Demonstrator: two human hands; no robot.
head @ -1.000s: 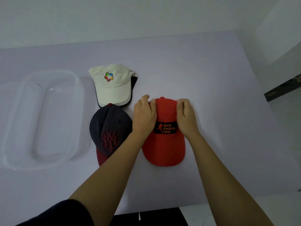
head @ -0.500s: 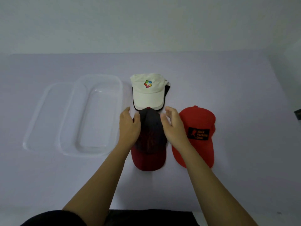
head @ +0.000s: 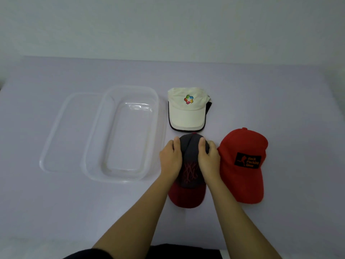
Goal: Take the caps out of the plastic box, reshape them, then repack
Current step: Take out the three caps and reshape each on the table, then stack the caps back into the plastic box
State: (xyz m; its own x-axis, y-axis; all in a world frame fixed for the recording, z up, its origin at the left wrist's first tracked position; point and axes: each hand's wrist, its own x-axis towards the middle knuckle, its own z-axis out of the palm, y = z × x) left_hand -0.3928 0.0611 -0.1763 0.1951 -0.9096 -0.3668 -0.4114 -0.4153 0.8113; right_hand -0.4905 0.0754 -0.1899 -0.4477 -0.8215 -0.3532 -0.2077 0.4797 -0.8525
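A dark grey cap with a dark red brim (head: 188, 195) lies in the middle of the table. My left hand (head: 170, 159) grips the left side of its crown and my right hand (head: 209, 160) grips the right side, thumbs on top. A red cap with a black patch (head: 242, 165) lies just to the right, untouched. A white cap with a coloured logo (head: 186, 109) rests on a black cap behind them. The clear plastic box (head: 97, 139) stands empty to the left.
The box's clear lid (head: 56, 139) lies flat against the box's left side. The table is covered in pale lilac (head: 280, 101) and meets a plain wall at the back. Its front edge runs near my body.
My hands left the red cap, moved left and closed on the dark grey cap's crown. The view has shifted, so the box and caps sit further right in it.
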